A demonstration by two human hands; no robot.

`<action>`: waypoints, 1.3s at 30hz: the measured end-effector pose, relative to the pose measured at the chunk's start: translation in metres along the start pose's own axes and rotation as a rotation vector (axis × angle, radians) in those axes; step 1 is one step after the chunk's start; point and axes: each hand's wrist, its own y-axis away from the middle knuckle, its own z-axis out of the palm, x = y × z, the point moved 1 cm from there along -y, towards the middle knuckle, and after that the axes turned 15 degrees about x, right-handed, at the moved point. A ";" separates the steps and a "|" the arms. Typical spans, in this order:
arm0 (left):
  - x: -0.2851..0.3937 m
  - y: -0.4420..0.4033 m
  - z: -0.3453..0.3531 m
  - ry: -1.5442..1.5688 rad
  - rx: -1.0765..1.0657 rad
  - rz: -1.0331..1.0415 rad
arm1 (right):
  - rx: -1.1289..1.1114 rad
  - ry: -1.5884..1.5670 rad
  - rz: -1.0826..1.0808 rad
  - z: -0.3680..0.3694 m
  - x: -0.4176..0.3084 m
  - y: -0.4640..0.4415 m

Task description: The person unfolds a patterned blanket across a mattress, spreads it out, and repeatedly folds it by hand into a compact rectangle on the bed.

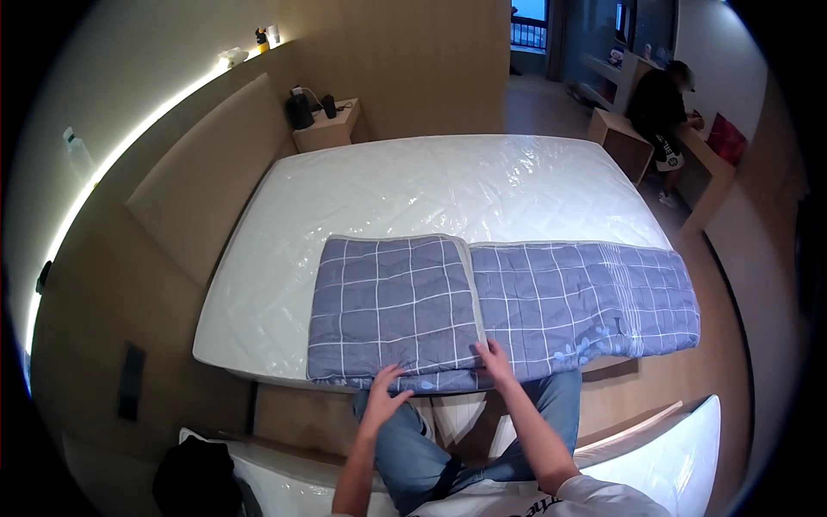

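From the person's head, the one camera is looking forward and steeply down over the jeans [401,457], which are filling the near lower edge. The left hand [386,398] and right hand [495,366] are sitting close below the lens, at the quilt [396,302]. The view is facing across the mattress [413,185], with the headboard [215,164] standing to the left and the window [528,33] lying far off at the top. Black, rounded borders are cutting off the corners.
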 end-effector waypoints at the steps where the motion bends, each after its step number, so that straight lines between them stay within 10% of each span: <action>1: -0.003 0.007 0.001 -0.008 0.005 0.003 | 0.064 0.086 -0.110 0.006 -0.001 0.005; 3: -0.020 0.024 0.000 0.507 0.715 -0.814 | 0.242 0.259 -0.338 0.012 0.015 -0.010; 6: -0.064 0.023 -0.022 0.918 0.858 -1.190 | 0.342 0.475 -0.694 0.020 0.000 -0.020; 16: -0.149 0.024 -0.017 1.194 0.777 -1.143 | 0.389 0.594 -0.641 0.000 0.013 0.038; 21: -0.140 0.020 -0.021 1.240 0.757 -1.145 | 0.540 0.344 -0.946 0.012 0.014 0.015; 24: -0.150 0.023 -0.017 1.278 0.744 -1.180 | 0.252 0.426 -0.464 0.012 -0.013 -0.021; 30: -0.145 0.023 -0.018 1.293 0.750 -1.206 | 0.363 0.384 -0.811 0.007 -0.053 0.023; 39: -0.147 0.027 -0.022 1.250 0.717 -1.208 | 0.434 0.356 -0.675 0.014 0.020 -0.025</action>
